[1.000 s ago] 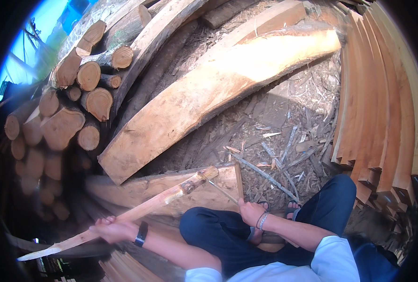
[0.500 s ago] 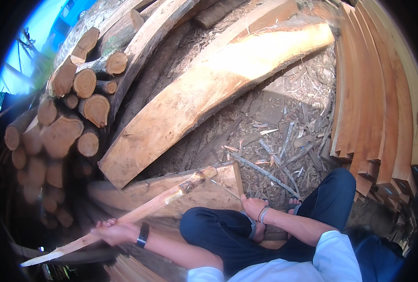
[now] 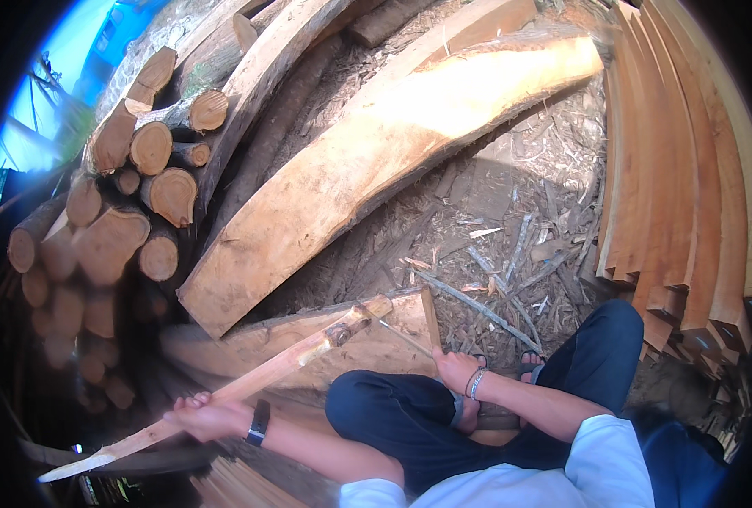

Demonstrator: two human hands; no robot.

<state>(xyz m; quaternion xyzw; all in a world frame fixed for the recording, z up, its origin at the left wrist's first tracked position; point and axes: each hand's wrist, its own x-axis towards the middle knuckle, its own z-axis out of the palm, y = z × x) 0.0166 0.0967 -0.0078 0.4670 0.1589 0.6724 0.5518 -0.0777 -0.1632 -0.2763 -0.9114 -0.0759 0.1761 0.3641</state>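
Observation:
A long, mostly peeled wooden pole (image 3: 266, 376) slants from the lower left up to the middle, with a dark knot near its upper end. My left hand (image 3: 210, 418) is closed around its lower part, beyond which the pole tapers to a pale tip. In my right hand (image 3: 459, 371), closed in front of my knees, is a knife (image 3: 405, 338) with a narrow blade. The blade reaches the pole close to its upper end, above the knot. Behind that end lies a thick sawn plank (image 3: 403, 317), against which the pole appears to rest. My fingers hide the knife's handle.
Beyond the pole, a broad sawn slab (image 3: 308, 216) lies diagonally on ground strewn with chips and thin sticks (image 3: 482, 306). Cut logs (image 3: 173, 195) are piled at left. Stacked boards (image 3: 668, 169) stand at right. My bent knees (image 3: 384, 402) are close below the pole.
The knife's blade has shifted slightly up and left, over the pole's upper end. My left hand keeps its hold in the same place.

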